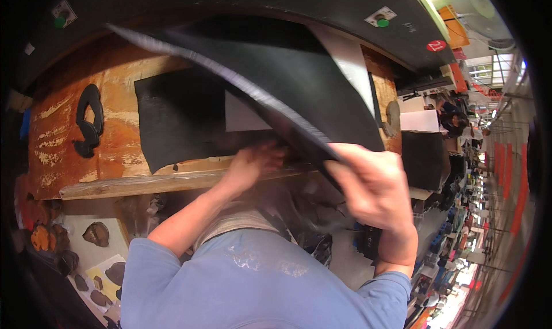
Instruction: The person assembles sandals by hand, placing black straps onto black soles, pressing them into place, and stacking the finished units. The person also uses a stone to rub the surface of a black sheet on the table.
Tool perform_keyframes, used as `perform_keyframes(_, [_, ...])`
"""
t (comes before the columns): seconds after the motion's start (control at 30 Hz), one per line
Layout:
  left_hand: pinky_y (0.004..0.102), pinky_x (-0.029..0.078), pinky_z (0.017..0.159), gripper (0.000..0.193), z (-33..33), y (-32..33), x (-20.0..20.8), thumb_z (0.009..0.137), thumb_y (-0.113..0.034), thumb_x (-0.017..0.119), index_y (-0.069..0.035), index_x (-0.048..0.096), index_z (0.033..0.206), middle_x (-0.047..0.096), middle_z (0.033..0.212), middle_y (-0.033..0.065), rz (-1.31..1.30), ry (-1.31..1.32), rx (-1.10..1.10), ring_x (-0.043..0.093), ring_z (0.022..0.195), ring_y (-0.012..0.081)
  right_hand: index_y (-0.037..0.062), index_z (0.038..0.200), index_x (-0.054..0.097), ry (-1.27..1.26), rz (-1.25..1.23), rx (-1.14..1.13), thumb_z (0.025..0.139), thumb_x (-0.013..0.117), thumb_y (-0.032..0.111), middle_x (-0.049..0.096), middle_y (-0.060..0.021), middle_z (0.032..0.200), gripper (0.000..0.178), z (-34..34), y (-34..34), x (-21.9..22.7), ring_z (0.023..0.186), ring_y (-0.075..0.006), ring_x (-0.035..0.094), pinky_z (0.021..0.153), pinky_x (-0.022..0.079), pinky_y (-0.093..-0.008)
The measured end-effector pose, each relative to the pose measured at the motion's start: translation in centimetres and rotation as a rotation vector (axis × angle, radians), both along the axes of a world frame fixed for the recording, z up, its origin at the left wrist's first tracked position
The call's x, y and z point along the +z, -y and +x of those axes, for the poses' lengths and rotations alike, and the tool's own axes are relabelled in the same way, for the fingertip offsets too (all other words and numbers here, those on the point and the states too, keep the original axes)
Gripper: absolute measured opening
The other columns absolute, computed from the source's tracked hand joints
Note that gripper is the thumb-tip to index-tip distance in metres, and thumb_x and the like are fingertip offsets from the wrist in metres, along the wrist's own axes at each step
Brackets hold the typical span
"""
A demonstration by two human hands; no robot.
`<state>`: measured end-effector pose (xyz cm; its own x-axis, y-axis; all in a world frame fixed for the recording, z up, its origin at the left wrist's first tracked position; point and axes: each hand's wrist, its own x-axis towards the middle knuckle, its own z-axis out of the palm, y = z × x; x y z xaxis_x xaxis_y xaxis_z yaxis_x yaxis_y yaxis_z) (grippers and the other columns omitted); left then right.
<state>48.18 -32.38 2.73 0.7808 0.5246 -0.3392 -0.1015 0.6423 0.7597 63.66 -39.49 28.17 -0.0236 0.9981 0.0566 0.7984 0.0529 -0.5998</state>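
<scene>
A stack of large black sheets [276, 76] is lifted off a worn orange-brown wooden board [115, 116]. My right hand [374, 185] grips the stack's near right corner and holds it raised. My left hand [250, 162], blurred, reaches under the lifted stack at the board's front edge; whether it holds anything cannot be made out. Beneath the stack another black sheet [178, 122] lies flat on the board, with a white sheet [244, 116] partly showing on top of it.
A black curved metal cutter [89, 122] lies on the board's left part. A dark machine head [345, 12] with green buttons arches above. Dark cut pieces [96, 234] lie on a low surface at lower left. Shelves and another person [454, 122] are at right.
</scene>
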Motion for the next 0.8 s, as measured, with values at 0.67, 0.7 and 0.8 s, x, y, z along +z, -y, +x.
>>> perform_keyframes(0.67, [0.0323, 0.058, 0.091, 0.035, 2.0, 2.2, 1.4, 0.1, -0.019, 0.073, -0.001, 0.066, 0.13, 0.073, 0.118, 0.005, 0.157, 0.267, 0.572, 0.07, 0.101, 0.0143, 0.0008, 0.123, 0.068, -0.386, 0.682, -0.877, 0.1, 0.069, 0.009, 0.067, -0.0016, 0.118, 0.025, 26.9, 34.2, 1.1, 0.104, -0.0105, 0.061, 0.097, 0.047, -0.0269])
perform_keyframes(0.7, [0.0312, 0.06, 0.085, 0.027, 0.9, 2.5, 2.0, 0.102, -0.022, 0.071, -0.005, 0.069, 0.122, 0.075, 0.111, 0.0059, 0.211, 0.215, 0.568, 0.072, 0.095, 0.0142, 0.001, 0.122, 0.069, -0.428, 0.581, -0.772, 0.1, 0.069, 0.01, 0.068, -0.0006, 0.115, 0.024, 27.8, 33.7, -1.6, 0.102, -0.0096, 0.062, 0.094, 0.047, -0.0254])
perform_keyframes(0.8, [0.0287, 0.058, 0.078, 0.024, -0.6, 1.8, 3.2, 0.101, -0.024, 0.073, -0.005, 0.071, 0.116, 0.075, 0.103, 0.0043, 0.228, -0.105, 0.52, 0.07, 0.088, 0.0118, 0.0003, 0.118, 0.071, -0.604, 0.41, -0.81, 0.102, 0.069, 0.012, 0.069, 0.0, 0.106, 0.021, 29.9, 30.8, -8.6, 0.095, -0.0099, 0.062, 0.089, 0.048, -0.0254])
